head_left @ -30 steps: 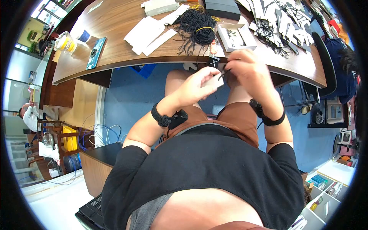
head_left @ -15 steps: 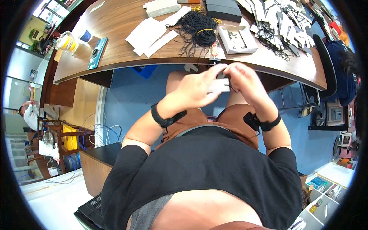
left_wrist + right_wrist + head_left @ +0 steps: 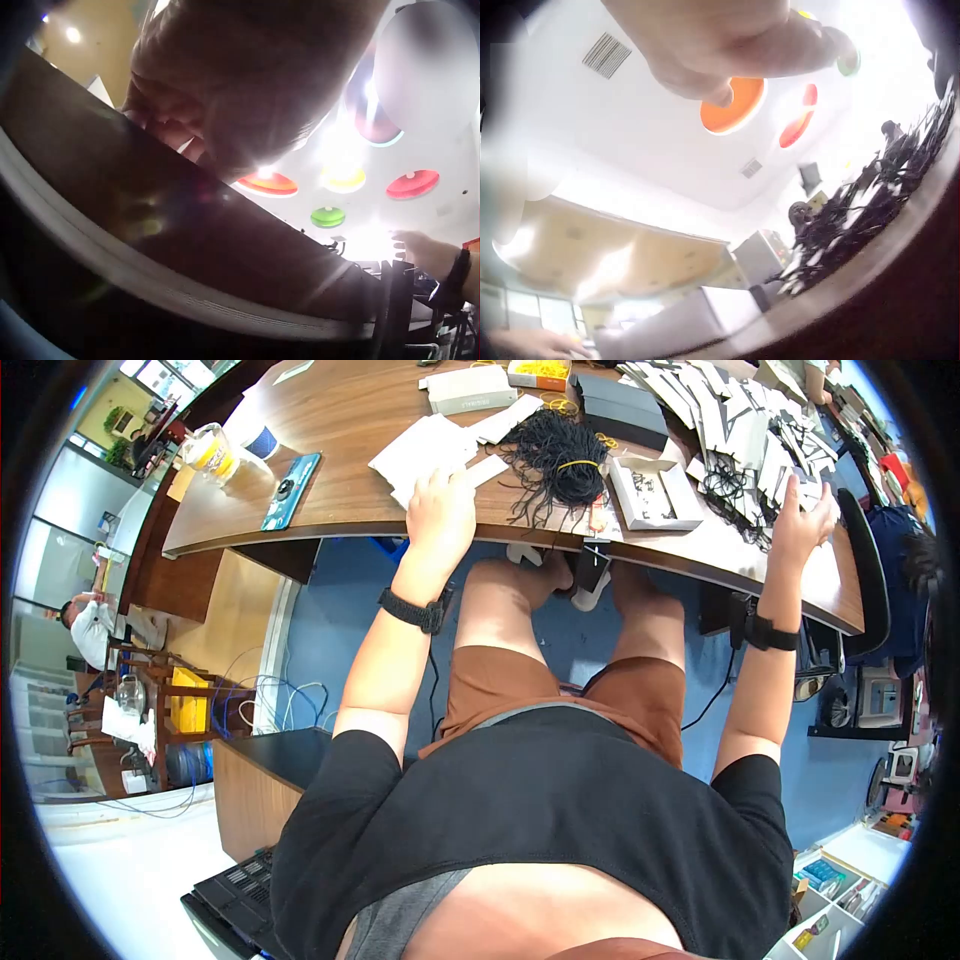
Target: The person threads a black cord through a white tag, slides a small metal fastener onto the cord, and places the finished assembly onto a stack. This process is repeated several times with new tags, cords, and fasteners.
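My left hand [image 3: 442,515] reaches over the desk's front edge, its fingertips at the near end of a loose stack of white cards [image 3: 425,448]. From the left wrist view, the fingers [image 3: 176,131] bend down toward the desk top, with slivers of white beside them. Off to the right, my right hand [image 3: 797,530] is raised at the near edge of a heap of white and grey tags with black cords [image 3: 735,425]. Its thumb and fingers are spread apart, and the right wrist view shows nothing held. A bundle of black cords [image 3: 565,460], tied with yellow, lies between the hands.
An open white box [image 3: 685,510] with small dark pieces stands right of the cord bundle. Behind are a dark grey box [image 3: 620,410] and a long white box [image 3: 470,390]. A phone [image 3: 291,490] and a plastic cup [image 3: 212,455] stand at the left on the wooden desk [image 3: 340,500].
The hands were together over the lap, handling a white tag with a black cord. They have parted: left to the white cards, right to the tag heap. The tag is no longer between them.
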`<state>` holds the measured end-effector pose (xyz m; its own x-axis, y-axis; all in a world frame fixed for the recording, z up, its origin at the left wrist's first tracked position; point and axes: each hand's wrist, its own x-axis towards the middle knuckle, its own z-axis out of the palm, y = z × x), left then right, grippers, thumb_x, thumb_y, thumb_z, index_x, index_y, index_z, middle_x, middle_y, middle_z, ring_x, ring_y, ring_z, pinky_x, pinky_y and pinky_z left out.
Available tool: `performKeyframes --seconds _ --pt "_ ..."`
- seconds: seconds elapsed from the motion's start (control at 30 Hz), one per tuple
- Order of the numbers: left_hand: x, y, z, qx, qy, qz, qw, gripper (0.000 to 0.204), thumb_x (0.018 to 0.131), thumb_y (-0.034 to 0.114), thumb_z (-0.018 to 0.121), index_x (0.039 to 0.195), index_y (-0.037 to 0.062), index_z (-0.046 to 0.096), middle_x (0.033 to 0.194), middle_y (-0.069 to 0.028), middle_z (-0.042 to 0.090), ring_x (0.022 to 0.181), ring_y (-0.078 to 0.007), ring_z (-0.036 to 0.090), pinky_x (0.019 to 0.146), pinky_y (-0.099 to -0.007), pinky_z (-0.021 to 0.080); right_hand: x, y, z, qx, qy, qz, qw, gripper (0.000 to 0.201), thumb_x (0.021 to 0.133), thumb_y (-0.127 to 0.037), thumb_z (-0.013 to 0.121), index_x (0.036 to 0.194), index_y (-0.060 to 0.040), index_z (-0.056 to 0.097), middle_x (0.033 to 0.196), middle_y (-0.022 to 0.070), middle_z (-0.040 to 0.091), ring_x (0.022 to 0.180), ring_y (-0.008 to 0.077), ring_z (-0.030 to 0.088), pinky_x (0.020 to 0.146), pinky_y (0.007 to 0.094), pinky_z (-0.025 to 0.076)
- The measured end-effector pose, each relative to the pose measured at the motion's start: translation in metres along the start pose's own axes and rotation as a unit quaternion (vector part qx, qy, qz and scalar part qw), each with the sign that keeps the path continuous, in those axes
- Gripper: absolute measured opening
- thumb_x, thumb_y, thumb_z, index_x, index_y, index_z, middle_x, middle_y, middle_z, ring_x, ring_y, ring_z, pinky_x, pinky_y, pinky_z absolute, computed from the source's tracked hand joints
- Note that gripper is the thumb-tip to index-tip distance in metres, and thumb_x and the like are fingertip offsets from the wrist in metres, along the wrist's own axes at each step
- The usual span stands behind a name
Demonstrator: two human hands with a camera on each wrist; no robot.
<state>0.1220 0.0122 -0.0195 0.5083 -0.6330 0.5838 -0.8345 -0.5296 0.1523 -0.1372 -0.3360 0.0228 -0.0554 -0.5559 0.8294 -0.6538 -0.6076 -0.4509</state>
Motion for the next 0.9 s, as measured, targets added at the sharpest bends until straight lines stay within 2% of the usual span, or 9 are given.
performKeyframes --seconds 0.1,0.27,0.4,0.5,0.57,0.6,0.7,0.77,0.9 --pt "0.006 -0.002 0.006 -0.001 0.008 0.003 1.000 0.012 0.079 0.009 0.057 0.085 -0.0017 0.059 0.087 -0.0209 0.059 0.083 -0.0384 0.056 0.074 -0.0468 0.047 -0.025 -0.004 -0.009 0.131 -0.039 -0.049 0.989 0.055 0.081 -0.025 0.066 0.126 -0.0001 0.045 0.124 0.0209 0.045 0.119 0.0339 0.035 0.102 0.0407 0.025" --pt "0.009 0.003 -0.001 -0.001 0.023 0.000 1.000 0.011 0.079 0.009 0.059 0.084 -0.0010 0.060 0.086 -0.0203 0.060 0.081 -0.0378 0.057 0.071 -0.0445 0.048 -0.088 -0.073 -0.051 0.309 -0.179 -0.092 0.929 0.031 0.078 -0.002 0.058 0.109 -0.0040 0.058 0.112 0.0127 0.057 0.108 0.0270 0.049 0.093 0.0369 0.037" --pt "0.008 0.009 -0.011 -0.148 0.074 -0.028 0.986 0.015 0.080 0.010 0.062 0.091 0.0018 0.065 0.083 -0.0159 0.060 0.078 -0.0290 0.059 0.070 -0.0382 0.048 -0.124 -0.108 -0.077 0.410 -0.333 -0.178 0.830 0.026 0.080 -0.003 0.063 0.106 -0.0032 0.061 0.093 0.0092 0.065 0.068 0.0173 0.061 0.064 0.0265 0.049" --pt "-0.007 0.044 -0.034 -0.519 -0.060 -0.092 0.848 0.011 0.079 0.006 0.067 0.086 -0.0022 0.065 0.080 -0.0064 0.060 0.072 -0.0132 0.057 0.067 -0.0253 0.046 -0.133 -0.133 -0.095 0.447 -0.432 -0.018 0.783 0.051 0.082 -0.009 0.065 0.129 -0.0058 0.046 0.103 0.0095 0.061 0.058 0.0115 0.051 0.059 0.0254 0.046" --pt "-0.018 0.060 -0.034 -0.537 -0.187 -0.029 0.822 0.010 0.081 0.006 0.066 0.084 -0.0034 0.064 0.082 -0.0040 0.060 0.074 -0.0101 0.056 0.066 -0.0243 0.045 -0.139 -0.137 -0.096 0.467 -0.502 0.060 0.726 0.044 0.083 -0.009 0.064 0.124 -0.0047 0.051 0.100 0.0093 0.061 0.059 0.0113 0.053 0.058 0.0247 0.045" --pt "-0.024 0.071 -0.034 -0.577 -0.247 -0.080 0.774 0.010 0.081 0.005 0.065 0.085 -0.0035 0.064 0.078 -0.0032 0.060 0.072 -0.0084 0.055 0.063 -0.0229 0.044 -0.145 -0.135 -0.090 0.463 -0.503 0.031 0.729 0.029 0.084 -0.009 0.064 0.111 -0.0029 0.059 0.089 0.0085 0.063 0.059 0.0115 0.054 0.056 0.0246 0.045" --pt "-0.040 0.078 -0.010 -0.535 -0.336 -0.124 0.766 0.018 0.085 0.016 0.062 0.086 -0.0017 0.065 0.071 -0.0008 0.060 0.058 -0.0061 0.053 0.052 -0.0220 0.042 -0.157 -0.124 -0.080 0.427 -0.565 0.115 0.697 0.016 0.089 -0.014 0.058 0.092 0.0005 0.062 0.064 -0.0016 0.055 0.053 0.0035 0.049 0.050 0.0196 0.041" --pt "-0.050 0.089 0.003 -0.554 -0.310 -0.192 0.748 0.021 0.087 0.020 0.060 0.088 -0.0011 0.064 0.067 -0.0019 0.058 0.054 -0.0066 0.053 0.049 -0.0224 0.041 -0.167 -0.109 -0.067 0.395 -0.617 0.155 0.663 0.020 0.088 -0.017 0.058 0.092 0.0010 0.063 0.069 0.0019 0.061 0.054 0.0062 0.052 0.051 0.0237 0.044" --pt "-0.066 0.095 0.020 -0.533 -0.291 -0.137 0.782 0.020 0.088 0.019 0.060 0.084 -0.0011 0.063 0.065 -0.0025 0.058 0.052 -0.0069 0.052 0.049 -0.0234 0.042 -0.186 -0.097 -0.064 0.432 -0.595 0.207 0.646 0.018 0.088 -0.018 0.059 0.090 -0.0003 0.064 0.068 -0.0010 0.059 0.053 0.0032 0.048 0.049 0.0206 0.041"
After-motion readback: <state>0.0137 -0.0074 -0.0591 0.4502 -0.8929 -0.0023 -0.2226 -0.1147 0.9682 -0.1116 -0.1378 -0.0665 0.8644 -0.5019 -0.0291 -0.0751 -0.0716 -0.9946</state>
